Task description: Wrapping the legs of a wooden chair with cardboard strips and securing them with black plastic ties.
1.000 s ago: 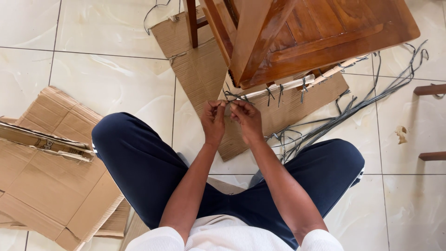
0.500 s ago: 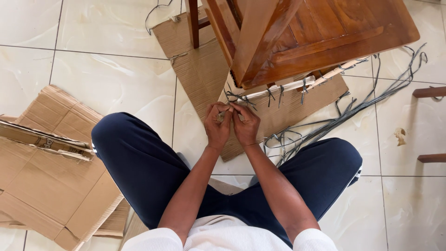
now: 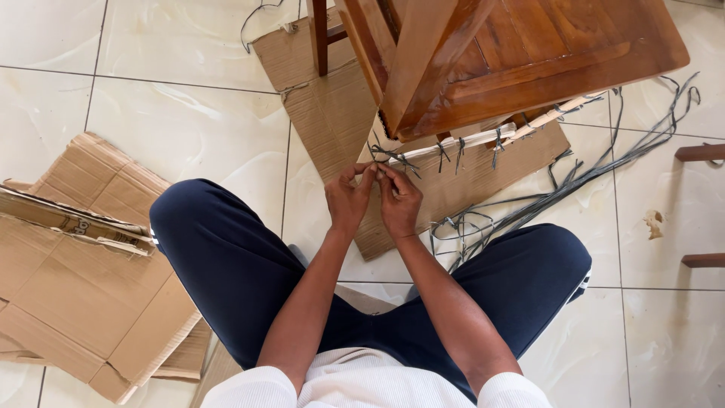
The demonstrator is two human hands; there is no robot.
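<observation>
Left hand (image 3: 346,200) and right hand (image 3: 399,202) met fingertip to fingertip over the flat brown cardboard sheet (image 3: 332,113) spread on the pale tiled floor (image 3: 181,113), both pressed together and pinching something small and thin between them; whether it was the end of a thin dark strand could not be made out at this size. Just above the knuckles ran a slim pale wooden strip (image 3: 468,141), tied round at several spots with short dark knotted ties (image 3: 393,157), and its near end sat right beside the fingertips. That strip lay against the lower edge of the glossy reddish-brown wooden furniture piece (image 3: 544,53), which stood on the cardboard and filled the upper right of the view. Off to the right, a loose bundle of long thin dark strands (image 3: 574,185) trailed across the tiles and looped close to the right knee of the dark navy trousers (image 3: 226,257). The person sat low with knees wide apart, white shirt hem at the bottom of the view. Well away on the left lay a heap of torn, flattened brown cardboard pieces (image 3: 83,287).
</observation>
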